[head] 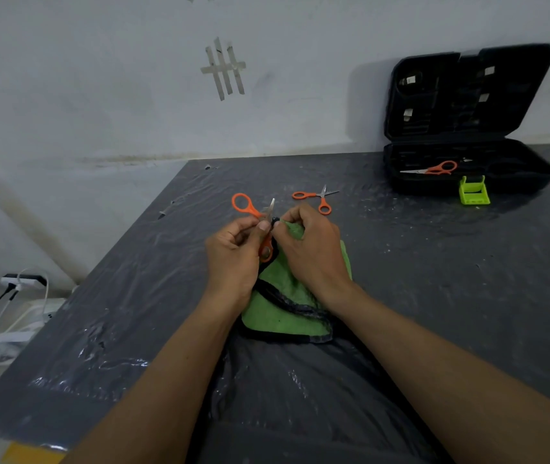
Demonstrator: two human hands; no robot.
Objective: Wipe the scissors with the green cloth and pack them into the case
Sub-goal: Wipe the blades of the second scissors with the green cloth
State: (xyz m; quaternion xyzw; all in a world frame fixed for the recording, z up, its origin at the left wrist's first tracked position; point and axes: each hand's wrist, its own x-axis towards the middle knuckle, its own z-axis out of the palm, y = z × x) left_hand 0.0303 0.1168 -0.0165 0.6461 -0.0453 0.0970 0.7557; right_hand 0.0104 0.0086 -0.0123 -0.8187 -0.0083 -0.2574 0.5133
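The left hand (233, 252) is gripping a small pair of orange-handled steel scissors (261, 226), blades spread, one loop sticking out beyond its knuckles. The right hand (313, 249), closed, is pinching a fold of the black-edged green terry cloth (280, 306) against the blade between the two hands. A second orange pair (317, 197) is lying just beyond the right hand on the grey plastic-covered tabletop (434, 279), apparently unwiped. Far right of it, the open black plastic case (467, 128) is already holding one pair (434, 168).

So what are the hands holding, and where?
Left hand grips open scissors near the pivot; right hand pinches the green cloth onto a blade.
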